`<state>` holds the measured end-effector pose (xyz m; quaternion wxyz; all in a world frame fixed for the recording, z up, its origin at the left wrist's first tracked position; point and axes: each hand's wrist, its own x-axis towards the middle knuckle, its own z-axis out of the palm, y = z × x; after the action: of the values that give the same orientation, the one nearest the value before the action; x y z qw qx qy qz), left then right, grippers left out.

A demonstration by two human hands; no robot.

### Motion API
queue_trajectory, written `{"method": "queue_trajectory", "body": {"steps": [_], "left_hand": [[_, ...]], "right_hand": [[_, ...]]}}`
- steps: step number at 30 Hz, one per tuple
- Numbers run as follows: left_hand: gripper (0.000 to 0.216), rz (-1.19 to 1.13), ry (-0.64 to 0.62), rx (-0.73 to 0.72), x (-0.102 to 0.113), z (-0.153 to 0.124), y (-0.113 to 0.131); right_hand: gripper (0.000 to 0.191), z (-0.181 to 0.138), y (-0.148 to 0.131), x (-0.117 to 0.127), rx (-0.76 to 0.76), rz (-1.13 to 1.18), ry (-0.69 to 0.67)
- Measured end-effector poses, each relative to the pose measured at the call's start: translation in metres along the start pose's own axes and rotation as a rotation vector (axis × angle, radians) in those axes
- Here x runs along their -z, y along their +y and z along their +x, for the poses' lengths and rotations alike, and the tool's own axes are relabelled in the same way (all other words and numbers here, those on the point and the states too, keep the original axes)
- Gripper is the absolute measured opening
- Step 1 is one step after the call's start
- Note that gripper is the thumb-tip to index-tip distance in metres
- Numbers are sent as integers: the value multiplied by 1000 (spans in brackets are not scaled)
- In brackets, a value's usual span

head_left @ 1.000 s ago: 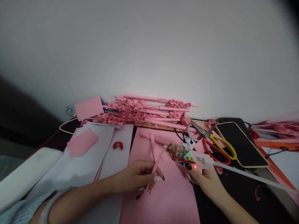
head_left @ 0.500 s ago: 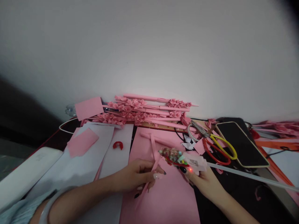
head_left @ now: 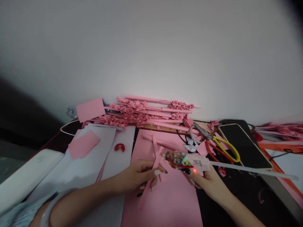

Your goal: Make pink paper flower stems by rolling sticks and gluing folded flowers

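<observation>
Between the fingers of the left hand (head_left: 139, 178), a pink paper strip (head_left: 144, 198) is pinched.
By the fingers of the right hand (head_left: 209, 184), a glue gun (head_left: 198, 161) is gripped, its red light lit; its nozzle is held just beside the strip's upper part, though contact cannot be told; beyond the left fingers, a rolled paper tube (head_left: 168, 143) is laid on a pink sheet (head_left: 175, 201); farther beyond, flowered paper stems (head_left: 142, 118) are piled, apparently finished; the held strip seems loose, its fixing judged not yet done.
</observation>
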<state>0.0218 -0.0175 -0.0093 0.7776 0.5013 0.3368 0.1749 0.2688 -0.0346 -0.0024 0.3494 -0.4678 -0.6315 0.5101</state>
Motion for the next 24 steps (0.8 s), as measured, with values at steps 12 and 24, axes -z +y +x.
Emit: {"method": "queue_trajectory", "body": {"steps": [12,24], "left_hand": [[37,-18,-27,-37,-4,1,3],[36,1,-56,-40,-5,0,6]], "right_hand": [[18,0,-2,-4,123,-219,-9],[17,-2,1,-5,128,-202,19]]}}
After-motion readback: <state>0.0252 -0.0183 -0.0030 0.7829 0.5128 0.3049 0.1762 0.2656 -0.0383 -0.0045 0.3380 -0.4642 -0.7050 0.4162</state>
